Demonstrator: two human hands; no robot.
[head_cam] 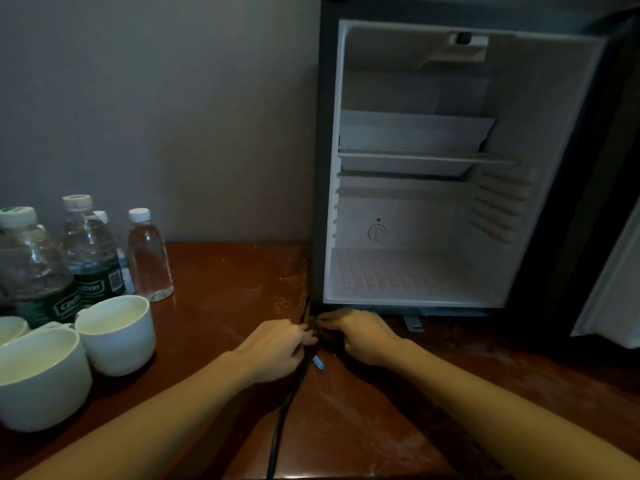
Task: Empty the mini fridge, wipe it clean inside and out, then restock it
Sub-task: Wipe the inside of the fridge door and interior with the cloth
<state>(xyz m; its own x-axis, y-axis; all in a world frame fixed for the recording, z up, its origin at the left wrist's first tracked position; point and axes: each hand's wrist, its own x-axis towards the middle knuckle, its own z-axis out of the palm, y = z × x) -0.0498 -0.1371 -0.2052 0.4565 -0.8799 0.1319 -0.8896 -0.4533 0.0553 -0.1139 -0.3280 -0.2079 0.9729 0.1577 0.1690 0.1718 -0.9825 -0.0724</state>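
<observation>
reddish-brown polished wood is making up the table [225, 278] on which the mini fridge [320, 168] is standing, pushed back against a grey wall [156, 116] and filling the right half of the view. its door [609, 292] is hanging wide open at the far right, and the white interior is showing one shelf [415, 157] about halfway up with nothing sitting on it or on the floor below. both of the person's forearms are reaching in from the bottom edge and meeting at the fridge's lower left front corner. the left hand [273, 348] is lying knuckles up with its fingers bent, the tips pinching a black cord [280, 420] that is running from that corner down toward the near edge of the table. the right hand [363, 336] is sitting just beside it, almost touching, its fingers curling round a dark bunch of the same cord right under the fridge's bottom edge; the dim light is hiding exactly how the fingers are lying. a small blue object [318, 363] is resting on the wood beside the cord, just below the two hands. well to the left, clear water bottles [149, 258] with white caps are standing upright in a cluster near the wall, and in front of them white cups [116, 332] are sitting close together, mouths up.
</observation>
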